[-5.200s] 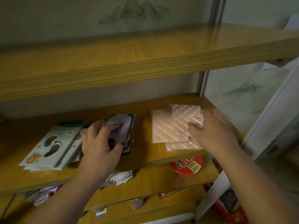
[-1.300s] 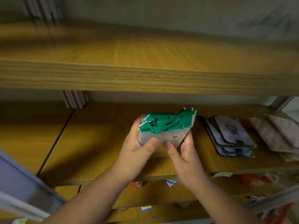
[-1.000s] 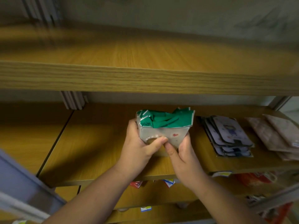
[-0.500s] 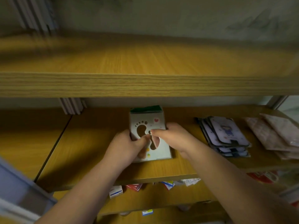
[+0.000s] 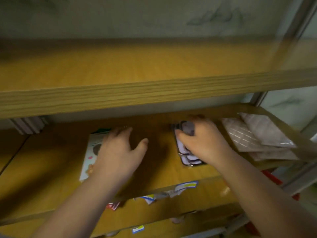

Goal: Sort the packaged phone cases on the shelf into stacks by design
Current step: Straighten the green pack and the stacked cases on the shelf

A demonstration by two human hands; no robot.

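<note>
Leftmost on the middle shelf (image 5: 42, 172), a stack of white footprint-print cases (image 5: 91, 152) lies flat, set back from the front edge, with a green header just showing at its far end. Over its right side the left hand (image 5: 118, 152) is spread, fingers straight and thumb out to the right, gripping nothing; whether the palm touches the stack is lost in blur. Next comes bare wood, then a pile of dark-edged lilac cases (image 5: 186, 148), slightly fanned. On it the right hand (image 5: 200, 143) has its fingers curled round the far end of the top cases, thumb on the left edge. Near the shelf's right end lie the pink quilted cases (image 5: 253, 136), overlapping loosely and apart from both hands.
</note>
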